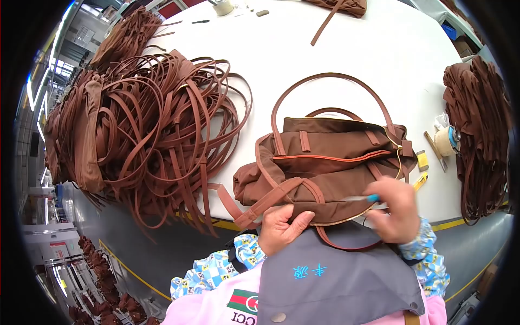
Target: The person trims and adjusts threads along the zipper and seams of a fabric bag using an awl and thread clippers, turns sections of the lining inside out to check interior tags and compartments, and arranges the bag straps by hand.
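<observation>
A brown fabric handbag (336,146) lies open at the table's near edge, its zipped mouth facing me and an orange-edged inner pocket showing. My left hand (281,225) pinches the bag's near rim between thumb and fingers, beside a brown strap (276,201). In my right hand (395,211), smeared by motion, is a thin tool with a teal part (372,198); its pale tip points left over the lining. Its exact kind is unclear. One bag handle (330,76) arches up on the far side.
A tangled heap of brown straps and bags (146,130) covers the table's left. To the right are a yellow cutter (420,181), a yellow block (422,161), a tape roll (447,141) and piled brown bags (479,130). Another brown piece (341,6) lies at the far edge.
</observation>
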Available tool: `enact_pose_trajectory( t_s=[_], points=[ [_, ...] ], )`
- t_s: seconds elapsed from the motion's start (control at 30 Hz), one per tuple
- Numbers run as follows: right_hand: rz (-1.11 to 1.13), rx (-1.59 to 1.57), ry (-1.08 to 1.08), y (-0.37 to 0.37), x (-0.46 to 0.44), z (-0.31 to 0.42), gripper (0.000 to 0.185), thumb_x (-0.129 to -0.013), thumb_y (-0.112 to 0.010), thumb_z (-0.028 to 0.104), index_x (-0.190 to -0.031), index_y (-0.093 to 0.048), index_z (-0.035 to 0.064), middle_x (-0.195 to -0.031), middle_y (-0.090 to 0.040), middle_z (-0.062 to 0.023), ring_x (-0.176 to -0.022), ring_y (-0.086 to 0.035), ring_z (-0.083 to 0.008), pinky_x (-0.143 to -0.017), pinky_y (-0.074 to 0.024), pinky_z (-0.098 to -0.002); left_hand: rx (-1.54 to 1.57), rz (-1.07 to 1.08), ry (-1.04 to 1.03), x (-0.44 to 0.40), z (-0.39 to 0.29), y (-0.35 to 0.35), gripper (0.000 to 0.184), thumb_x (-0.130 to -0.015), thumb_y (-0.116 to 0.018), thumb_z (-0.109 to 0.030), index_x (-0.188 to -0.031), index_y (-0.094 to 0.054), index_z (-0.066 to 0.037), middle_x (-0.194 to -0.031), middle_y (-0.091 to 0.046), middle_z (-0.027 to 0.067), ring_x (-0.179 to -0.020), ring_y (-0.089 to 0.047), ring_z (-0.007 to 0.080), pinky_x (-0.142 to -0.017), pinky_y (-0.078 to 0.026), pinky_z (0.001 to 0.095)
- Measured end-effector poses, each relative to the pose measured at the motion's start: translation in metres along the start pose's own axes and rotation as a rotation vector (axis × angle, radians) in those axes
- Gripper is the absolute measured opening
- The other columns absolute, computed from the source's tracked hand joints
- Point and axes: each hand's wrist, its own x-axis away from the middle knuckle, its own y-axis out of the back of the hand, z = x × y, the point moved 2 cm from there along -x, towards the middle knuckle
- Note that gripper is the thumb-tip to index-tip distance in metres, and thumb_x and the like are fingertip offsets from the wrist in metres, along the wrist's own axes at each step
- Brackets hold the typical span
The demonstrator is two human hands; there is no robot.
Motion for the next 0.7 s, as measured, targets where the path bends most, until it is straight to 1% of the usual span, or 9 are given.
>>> enact_pose_trajectory(
  t_s=[0.03, 0.07, 0.1, 0.17, 0.27, 0.33, 0.47, 0.7],
  points=[
    [0.04, 0.143, 0.122, -0.013, -0.009, 0.0, 0.021, -0.069, -0.066, 0.022, -0.076, -0.056, 0.0067, -0.063, -0.05, -0.008, -0.053, -0.051, -0.0255, -0.047, -0.0395, -0.0332, -0.017, 0.025, -0.001, 0.0, 0.001, 0.001, 0.016, -0.082, -0.062, -0.011, -0.074, -0.059, 0.003, -0.057, -0.054, 0.0057, -0.051, -0.046, 0.0089, -0.047, -0.039, 0.0249],
    [0.031, 0.23, 0.129, -0.026, -0.013, 0.0, 0.024, -0.071, -0.066, 0.027, -0.07, -0.052, 0.0078, -0.059, -0.047, -0.0057, -0.052, -0.05, -0.0248, -0.045, -0.0383, -0.0351, -0.034, 0.047, -0.001, 0.001, 0.001, 0.002, 0.014, -0.082, -0.063, -0.011, -0.078, -0.061, 0.003, -0.058, -0.056, 0.0064, -0.051, -0.048, 0.01, -0.048, -0.04, 0.0251],
    [0.035, 0.228, 0.134, -0.031, -0.016, -0.001, 0.024, -0.071, -0.066, 0.027, -0.07, -0.052, 0.0078, -0.059, -0.047, -0.0057, -0.052, -0.05, -0.0248, -0.045, -0.0383, -0.0351, -0.035, 0.041, 0.0, 0.001, 0.001, 0.002, 0.014, -0.082, -0.063, -0.011, -0.078, -0.061, 0.003, -0.058, -0.056, 0.0064, -0.051, -0.048, 0.01, -0.048, -0.04, 0.0251],
    [0.064, 0.323, 0.14, -0.038, -0.022, -0.002, 0.025, -0.074, -0.064, 0.029, -0.067, -0.05, 0.0087, -0.058, -0.046, -0.0056, -0.052, -0.05, -0.0241, -0.045, -0.0385, -0.0348, -0.012, 0.065, 0.013, 0.001, 0.001, 0.002, 0.014, -0.081, -0.063, -0.011, -0.086, -0.063, 0.002, -0.062, -0.058, 0.0077, -0.053, -0.052, 0.012, -0.049, -0.041, 0.0253],
    [0.09, 0.352, 0.138, -0.043, -0.024, 0.0, 0.026, -0.076, -0.062, 0.03, -0.065, -0.05, 0.0093, -0.058, -0.047, -0.0056, -0.052, -0.051, -0.0239, -0.045, -0.0389, -0.0346, 0.001, 0.089, 0.02, 0.0, 0.001, 0.002, 0.016, -0.081, -0.063, -0.011, -0.091, -0.063, 0.002, -0.066, -0.06, 0.008, -0.057, -0.055, 0.0116, -0.052, -0.042, 0.0252],
    [0.117, 0.381, 0.129, -0.045, -0.023, -0.002, 0.026, -0.077, -0.061, 0.03, -0.065, -0.05, 0.0094, -0.058, -0.047, -0.0055, -0.052, -0.051, -0.0239, -0.045, -0.039, -0.0347, 0.005, 0.087, 0.018, -0.001, -0.002, 0.002, 0.015, -0.081, -0.063, -0.01, -0.09, -0.063, 0.002, -0.068, -0.061, 0.0082, -0.058, -0.055, 0.0115, -0.053, -0.043, 0.0252],
    [0.097, 0.35, 0.11, -0.048, -0.023, -0.006, 0.026, -0.078, -0.061, 0.03, -0.065, -0.05, 0.0094, -0.058, -0.048, -0.0059, -0.052, -0.052, -0.0242, -0.045, -0.0392, -0.035, 0.018, 0.09, 0.019, -0.001, 0.0, 0.002, 0.015, -0.081, -0.063, -0.01, -0.09, -0.063, 0.002, -0.07, -0.063, 0.0085, -0.06, -0.057, 0.0115, -0.055, -0.044, 0.025],
    [0.11, 0.301, 0.088, -0.052, -0.022, -0.009, 0.027, -0.078, -0.06, 0.03, -0.067, -0.05, 0.0083, -0.06, -0.05, -0.0067, -0.053, -0.053, -0.0255, -0.046, -0.04, -0.036, -0.005, 0.075, 0.008, -0.001, 0.002, 0.002, 0.013, -0.08, -0.064, -0.01, -0.087, -0.063, 0.002, -0.069, -0.062, 0.0084, -0.059, -0.057, 0.0116, -0.053, -0.044, 0.0248]
  ],
)
